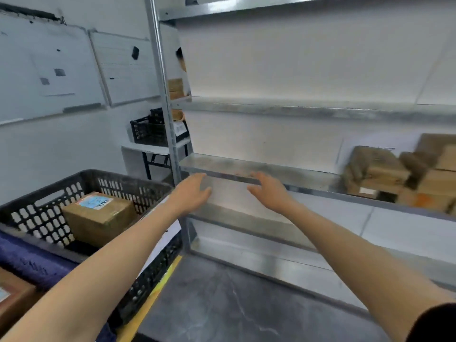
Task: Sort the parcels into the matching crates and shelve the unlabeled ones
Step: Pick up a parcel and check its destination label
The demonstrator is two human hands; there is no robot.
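Both arms reach forward toward a metal shelf rack. My left hand and my right hand hover just in front of the middle shelf's edge, palms facing each other, fingers spread, nothing in them. A pile of brown cardboard parcels lies on that same shelf at the far right. To my left stands a black plastic crate holding one brown parcel with a blue label on top.
Another black crate sits on a small white table behind the rack post. A person's head shows behind the rack. Whiteboards hang on the left wall. A yellow floor line runs beside the near crate.
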